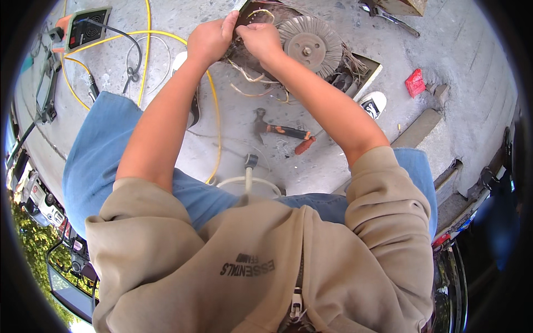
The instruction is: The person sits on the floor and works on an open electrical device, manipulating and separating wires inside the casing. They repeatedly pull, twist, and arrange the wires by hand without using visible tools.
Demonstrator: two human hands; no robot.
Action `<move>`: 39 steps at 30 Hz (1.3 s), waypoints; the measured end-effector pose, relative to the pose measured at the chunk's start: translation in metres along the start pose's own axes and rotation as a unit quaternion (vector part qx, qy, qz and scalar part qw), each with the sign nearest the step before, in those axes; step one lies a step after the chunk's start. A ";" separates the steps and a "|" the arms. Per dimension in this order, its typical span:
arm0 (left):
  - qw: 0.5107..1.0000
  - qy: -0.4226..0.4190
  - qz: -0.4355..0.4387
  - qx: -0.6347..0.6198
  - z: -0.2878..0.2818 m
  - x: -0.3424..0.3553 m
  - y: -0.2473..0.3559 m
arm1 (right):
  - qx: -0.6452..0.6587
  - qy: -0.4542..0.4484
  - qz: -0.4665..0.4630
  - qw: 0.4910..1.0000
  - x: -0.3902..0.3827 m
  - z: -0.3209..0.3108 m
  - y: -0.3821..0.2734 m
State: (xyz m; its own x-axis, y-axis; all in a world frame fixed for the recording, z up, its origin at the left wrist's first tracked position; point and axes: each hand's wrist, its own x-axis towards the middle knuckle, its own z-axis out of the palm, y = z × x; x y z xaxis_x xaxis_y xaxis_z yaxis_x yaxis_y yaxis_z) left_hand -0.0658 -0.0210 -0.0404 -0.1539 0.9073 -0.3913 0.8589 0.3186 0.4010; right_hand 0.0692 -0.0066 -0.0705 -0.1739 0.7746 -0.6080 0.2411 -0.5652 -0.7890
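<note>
A dusty, open metal housing (366, 80) lies on the concrete at the far middle, with a finned grey fan wheel (300, 33) and loose pale wires (250, 75) in it. My left hand (211, 41) grips the housing's upper left edge, thumb along the metal and fingers mostly hidden behind it. Close beside it, my right hand (261, 40) is closed in a pinch over the housing; whatever is between its fingertips is hidden. Nearer to me on the ground rest a claw hammer (286, 131) with an orange and black handle and a small red-handled tool (305, 145).
A yellow hose (217, 127) curves along the ground left of the housing. At the far left stands an orange and black machine (83, 30) with cables. An adjustable wrench (397, 21) lies at the far right, and a red packet (415, 83) sits near broken concrete (438, 91).
</note>
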 end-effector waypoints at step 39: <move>1.000 0.007 -0.004 -0.021 0.000 0.000 0.000 | -0.081 -0.027 -0.053 0.995 -0.033 0.014 0.046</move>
State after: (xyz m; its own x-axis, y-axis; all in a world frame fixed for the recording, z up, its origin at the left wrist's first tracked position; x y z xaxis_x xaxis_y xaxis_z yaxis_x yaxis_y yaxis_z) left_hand -0.0655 -0.0207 -0.0406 -0.1684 0.9079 -0.3839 0.8362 0.3378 0.4321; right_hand 0.0725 -0.0626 -0.0881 -0.2562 0.8090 -0.5290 0.3680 -0.4244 -0.8273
